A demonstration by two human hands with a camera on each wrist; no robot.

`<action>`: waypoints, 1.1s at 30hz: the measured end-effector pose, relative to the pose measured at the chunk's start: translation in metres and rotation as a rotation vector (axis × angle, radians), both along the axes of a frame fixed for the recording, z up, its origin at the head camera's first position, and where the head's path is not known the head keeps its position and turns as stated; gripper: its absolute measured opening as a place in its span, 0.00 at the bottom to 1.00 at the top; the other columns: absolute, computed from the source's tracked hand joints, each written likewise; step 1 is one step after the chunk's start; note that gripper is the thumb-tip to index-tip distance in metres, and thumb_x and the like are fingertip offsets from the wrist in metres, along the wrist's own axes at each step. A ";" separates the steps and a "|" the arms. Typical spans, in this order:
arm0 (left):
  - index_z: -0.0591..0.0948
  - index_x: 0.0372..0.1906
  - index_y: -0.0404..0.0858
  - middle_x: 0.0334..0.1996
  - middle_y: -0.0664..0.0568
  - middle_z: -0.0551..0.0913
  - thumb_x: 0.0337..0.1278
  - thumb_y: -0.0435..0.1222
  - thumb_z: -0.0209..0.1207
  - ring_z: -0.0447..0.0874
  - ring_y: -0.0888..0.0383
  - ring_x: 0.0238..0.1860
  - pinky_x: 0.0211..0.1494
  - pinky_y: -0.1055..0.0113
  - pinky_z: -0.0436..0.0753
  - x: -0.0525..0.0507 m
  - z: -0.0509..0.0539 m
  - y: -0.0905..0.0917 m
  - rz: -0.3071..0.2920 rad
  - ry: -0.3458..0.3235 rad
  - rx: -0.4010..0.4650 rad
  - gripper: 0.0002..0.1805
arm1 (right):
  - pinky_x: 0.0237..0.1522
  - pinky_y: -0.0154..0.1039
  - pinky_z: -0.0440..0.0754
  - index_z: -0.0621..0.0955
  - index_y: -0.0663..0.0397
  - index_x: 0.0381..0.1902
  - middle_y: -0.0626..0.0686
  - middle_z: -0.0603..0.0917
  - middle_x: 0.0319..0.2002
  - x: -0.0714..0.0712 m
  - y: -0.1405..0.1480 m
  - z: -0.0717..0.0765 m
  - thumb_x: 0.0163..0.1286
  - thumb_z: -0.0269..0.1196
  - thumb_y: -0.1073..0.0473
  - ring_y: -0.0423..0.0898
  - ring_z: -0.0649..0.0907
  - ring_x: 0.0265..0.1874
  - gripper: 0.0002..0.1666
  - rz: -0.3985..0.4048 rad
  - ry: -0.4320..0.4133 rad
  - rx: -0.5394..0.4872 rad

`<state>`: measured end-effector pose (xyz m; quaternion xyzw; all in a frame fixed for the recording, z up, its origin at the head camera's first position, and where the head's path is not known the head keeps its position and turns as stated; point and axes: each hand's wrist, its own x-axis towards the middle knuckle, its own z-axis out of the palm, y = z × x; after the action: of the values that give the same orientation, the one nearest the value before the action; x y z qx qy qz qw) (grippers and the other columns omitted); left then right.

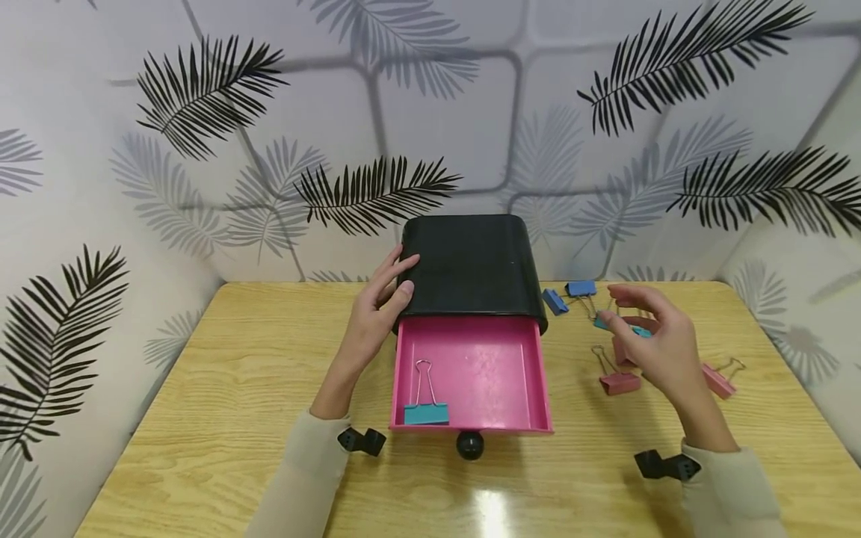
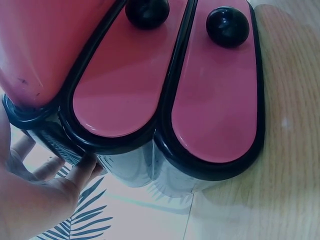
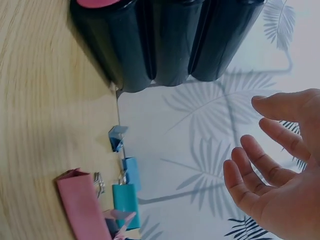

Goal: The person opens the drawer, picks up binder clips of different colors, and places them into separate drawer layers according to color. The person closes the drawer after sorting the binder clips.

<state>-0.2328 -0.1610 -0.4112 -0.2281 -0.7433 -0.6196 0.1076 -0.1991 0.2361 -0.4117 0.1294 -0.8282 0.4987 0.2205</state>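
Observation:
A black drawer box (image 1: pixel 467 265) with pink fronts stands at the middle of the table, its top drawer (image 1: pixel 498 366) pulled out. Inside that drawer, at the front left, lies a teal binder clip (image 1: pixel 426 414). My left hand (image 1: pixel 373 314) rests against the box's left side, thumb and fingers extended. To the right, my right hand (image 1: pixel 655 340) hovers above a group of binder clips, fingers loosely bent and nothing between them. Under and around it are a pink binder clip (image 3: pixel 82 205), a teal binder clip (image 3: pixel 126 202) and a blue binder clip (image 1: pixel 554 301).
Another blue clip (image 1: pixel 581 288) lies near the table's back edge. Pink clips lie on both sides of the right hand, one to the left (image 1: pixel 619 383) and one to the right (image 1: pixel 720 381). Lower drawers with black knobs (image 2: pixel 227 26) are closed. A leaf-patterned wall covering (image 1: pixel 444 127) borders the table.

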 end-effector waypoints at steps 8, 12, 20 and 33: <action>0.74 0.74 0.45 0.80 0.56 0.57 0.76 0.36 0.52 0.75 0.51 0.69 0.65 0.66 0.74 0.000 0.000 0.000 -0.003 0.007 0.007 0.25 | 0.46 0.23 0.79 0.82 0.58 0.59 0.49 0.83 0.56 -0.013 0.012 -0.014 0.69 0.69 0.65 0.40 0.81 0.51 0.21 -0.017 -0.092 -0.006; 0.74 0.74 0.45 0.80 0.56 0.57 0.76 0.36 0.53 0.74 0.50 0.70 0.66 0.65 0.74 0.000 -0.002 0.000 0.002 0.006 0.003 0.25 | 0.46 0.22 0.78 0.82 0.58 0.60 0.49 0.83 0.56 -0.018 0.017 -0.020 0.70 0.69 0.63 0.40 0.82 0.51 0.22 -0.034 -0.113 0.032; 0.74 0.74 0.46 0.81 0.56 0.57 0.76 0.37 0.52 0.74 0.51 0.69 0.67 0.59 0.74 -0.001 -0.002 0.000 0.005 0.009 0.003 0.25 | 0.43 0.19 0.77 0.81 0.62 0.61 0.40 0.81 0.52 -0.032 0.025 -0.020 0.70 0.69 0.62 0.37 0.81 0.48 0.23 -0.050 -0.119 0.099; 0.74 0.74 0.40 0.81 0.52 0.57 0.76 0.33 0.52 0.75 0.46 0.69 0.66 0.67 0.74 -0.001 0.000 0.002 0.008 0.004 0.024 0.25 | 0.43 0.16 0.72 0.79 0.63 0.63 0.65 0.81 0.56 -0.042 0.039 -0.023 0.74 0.65 0.55 0.59 0.80 0.53 0.25 -0.048 -0.202 0.189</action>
<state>-0.2334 -0.1585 -0.4111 -0.2251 -0.7366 -0.6275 0.1144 -0.2410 0.2753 -0.4348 0.0789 -0.8924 0.4234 0.1349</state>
